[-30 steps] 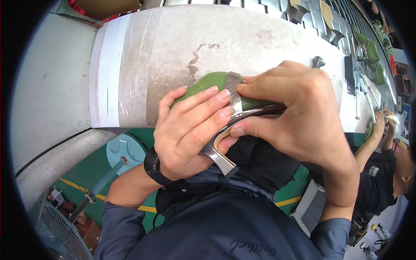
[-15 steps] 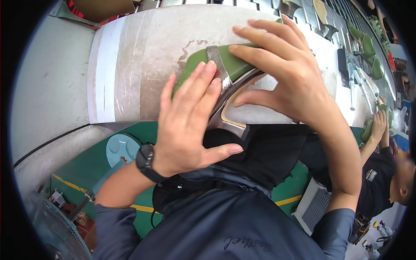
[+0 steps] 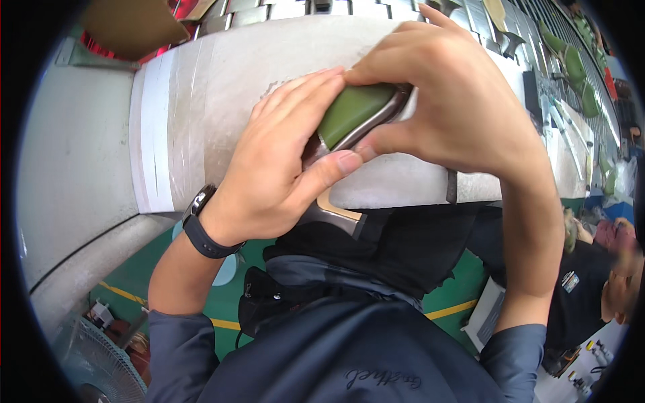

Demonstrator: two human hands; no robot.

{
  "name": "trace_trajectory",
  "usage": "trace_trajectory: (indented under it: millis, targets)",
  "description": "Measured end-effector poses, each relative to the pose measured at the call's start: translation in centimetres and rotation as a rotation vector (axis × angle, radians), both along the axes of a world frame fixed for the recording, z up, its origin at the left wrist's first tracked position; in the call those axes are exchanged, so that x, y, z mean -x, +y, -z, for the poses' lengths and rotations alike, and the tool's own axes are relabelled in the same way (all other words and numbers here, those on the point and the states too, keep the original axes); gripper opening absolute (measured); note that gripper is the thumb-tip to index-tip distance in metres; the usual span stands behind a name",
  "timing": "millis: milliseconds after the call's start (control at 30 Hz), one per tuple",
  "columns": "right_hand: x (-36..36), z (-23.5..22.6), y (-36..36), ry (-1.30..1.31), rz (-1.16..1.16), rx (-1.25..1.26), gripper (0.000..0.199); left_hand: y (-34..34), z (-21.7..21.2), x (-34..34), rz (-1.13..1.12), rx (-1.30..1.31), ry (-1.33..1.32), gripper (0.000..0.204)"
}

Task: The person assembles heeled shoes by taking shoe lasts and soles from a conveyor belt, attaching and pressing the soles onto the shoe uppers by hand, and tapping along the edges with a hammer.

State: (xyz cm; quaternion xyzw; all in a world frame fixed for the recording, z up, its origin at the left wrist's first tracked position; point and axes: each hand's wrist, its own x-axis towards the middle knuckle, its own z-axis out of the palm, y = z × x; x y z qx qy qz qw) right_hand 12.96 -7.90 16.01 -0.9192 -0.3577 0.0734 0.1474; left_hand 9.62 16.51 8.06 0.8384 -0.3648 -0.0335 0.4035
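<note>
A green high-heeled shoe (image 3: 356,111) with a dark edge is tilted over the worktable (image 3: 222,94), its green toe part turned up between my hands. My left hand (image 3: 265,164) wraps over its near left side, thumb along the dark rim. The right hand (image 3: 457,101) grips the far right end, fingers bent over the top and thumb underneath, near my left thumb. Below my left hand the shoe's pale, curved inner sole and dark heel part (image 3: 336,216) stick out past the table's near edge. My palms hide much of the shoe's middle.
Beyond the table runs a slatted metal conveyor (image 3: 272,12). Green shoe pieces (image 3: 571,67) lie along it at right. Thin tools (image 3: 568,127) rest at the table's right end, beside a dark block (image 3: 533,94). A co-worker (image 3: 584,282) sits at right; a fan (image 3: 101,363) stands lower left.
The shoe has turned, bringing its green part up between my hands. My left hand has closed round it from lying flat; my right fingers have curled onto its far end.
</note>
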Motion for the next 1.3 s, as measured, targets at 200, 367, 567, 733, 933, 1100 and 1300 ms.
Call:
trace_trajectory:
  millis: [200,367,567,733,933,1100,1300]
  targets:
    - [2.6,5.2,-1.6,-0.334,0.155,-0.333,0.072,-1.0,-0.1,0.2,-0.054,0.029,0.018,0.08]
    - [8.4,9.9,-7.8,-0.397,0.685,-0.526,0.055,-2.4,-1.7,-0.1,-0.047,-0.163,0.032,0.088]
    - [9.9,8.4,-7.9,-0.384,0.467,-0.151,0.056,-5.7,-2.8,-2.1,-0.016,-0.129,0.108,0.095]
    - [9.3,7.8,-7.5,-0.302,0.535,-0.039,0.051,-6.2,-1.9,-2.4,0.031,-0.035,0.063,0.093]
    - [8.7,5.1,-6.5,0.113,0.647,-0.905,0.029,-6.2,-2.0,-2.7,0.048,0.019,0.04,0.09]
    - [4.9,3.7,-6.5,0.384,0.751,-1.36,0.028,-6.0,-2.2,-2.6,0.013,-0.023,0.076,0.094]
    - [1.1,2.4,-5.2,0.388,0.619,-0.989,0.025,-5.1,-2.2,-3.1,0.028,-0.093,0.193,0.098]
